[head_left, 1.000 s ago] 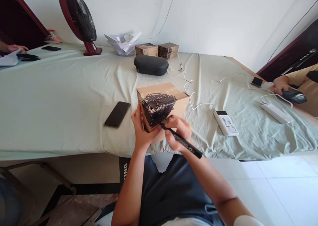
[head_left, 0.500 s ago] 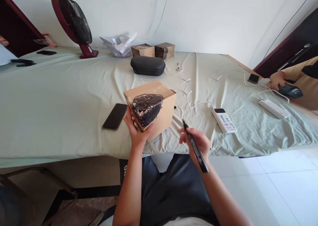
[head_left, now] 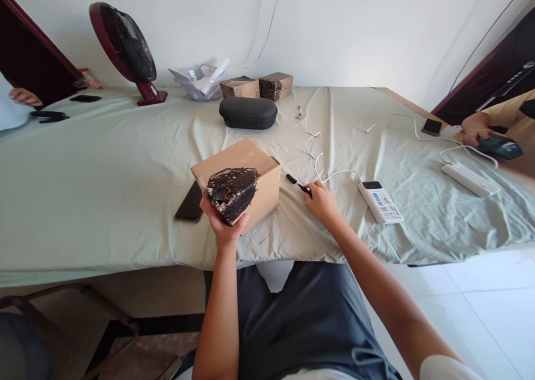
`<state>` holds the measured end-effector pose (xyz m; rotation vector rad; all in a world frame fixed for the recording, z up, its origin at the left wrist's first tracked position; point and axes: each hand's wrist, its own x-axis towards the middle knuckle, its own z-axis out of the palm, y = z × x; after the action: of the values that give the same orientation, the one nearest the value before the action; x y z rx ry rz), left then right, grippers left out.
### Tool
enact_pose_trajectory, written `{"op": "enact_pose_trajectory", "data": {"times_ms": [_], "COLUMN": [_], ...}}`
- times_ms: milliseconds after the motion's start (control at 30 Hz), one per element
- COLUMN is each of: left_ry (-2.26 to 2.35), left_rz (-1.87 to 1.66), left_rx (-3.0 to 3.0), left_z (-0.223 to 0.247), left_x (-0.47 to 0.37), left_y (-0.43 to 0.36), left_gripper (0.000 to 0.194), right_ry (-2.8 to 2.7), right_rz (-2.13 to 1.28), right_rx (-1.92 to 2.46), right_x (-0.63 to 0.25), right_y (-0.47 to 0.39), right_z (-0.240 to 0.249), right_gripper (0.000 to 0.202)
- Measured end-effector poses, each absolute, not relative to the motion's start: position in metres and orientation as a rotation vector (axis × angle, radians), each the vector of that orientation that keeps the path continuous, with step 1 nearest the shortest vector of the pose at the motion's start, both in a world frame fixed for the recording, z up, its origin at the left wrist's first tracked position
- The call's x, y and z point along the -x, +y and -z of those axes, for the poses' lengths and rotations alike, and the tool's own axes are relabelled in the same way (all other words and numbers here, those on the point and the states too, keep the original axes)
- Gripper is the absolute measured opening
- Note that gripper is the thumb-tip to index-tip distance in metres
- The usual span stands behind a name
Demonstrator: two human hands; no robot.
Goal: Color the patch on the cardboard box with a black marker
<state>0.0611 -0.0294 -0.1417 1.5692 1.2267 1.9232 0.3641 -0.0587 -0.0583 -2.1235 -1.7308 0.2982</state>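
Observation:
My left hand [head_left: 223, 224] grips the near left corner of a cardboard box [head_left: 263, 193], which is tilted on the table. Dense black scribble [head_left: 234, 190] covers that corner, and the cardboard there looks torn. My right hand [head_left: 321, 201] is closed on a black marker [head_left: 305, 189] low over the cloth, its tip pointing at a loose black cap [head_left: 291, 178]. Tip and cap are close together; I cannot tell whether they touch. Partly behind the box and my left hand lies a dark phone [head_left: 189, 204].
A white power bank [head_left: 379, 203] with a white cable lies right. Behind the box are a black case [head_left: 248, 113], two scribbled boxes [head_left: 276, 86], a plastic basket [head_left: 198, 84] and a fan [head_left: 125, 48]. Another person's hand [head_left: 476, 129] holds a dark device at far right.
My right hand has moved forward and down to the table, turning the marker tip toward the cap. The box, still held by my left hand, has shifted left over part of the phone.

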Motion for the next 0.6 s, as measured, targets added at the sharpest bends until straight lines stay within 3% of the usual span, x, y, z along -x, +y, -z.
{"op": "enact_pose_trajectory", "data": {"times_ms": [233, 600], "left_ry": [1.235, 1.139], "left_rz": [-1.900, -1.881], "left_rx": [-1.541, -1.467], "left_z": [0.142, 0.139], "left_x": [-0.061, -0.064], "left_y": [-0.032, -0.036], "left_gripper": [0.134, 0.115], "right_ry": [-1.784, -1.640], "right_rz": [-0.241, -0.230], "right_rx": [2.209, 2.100], "right_x": [-0.348, -0.313], "right_y": [-0.025, 0.034], "right_z": [0.062, 0.059], "right_gripper": [0.036, 0.030]}}
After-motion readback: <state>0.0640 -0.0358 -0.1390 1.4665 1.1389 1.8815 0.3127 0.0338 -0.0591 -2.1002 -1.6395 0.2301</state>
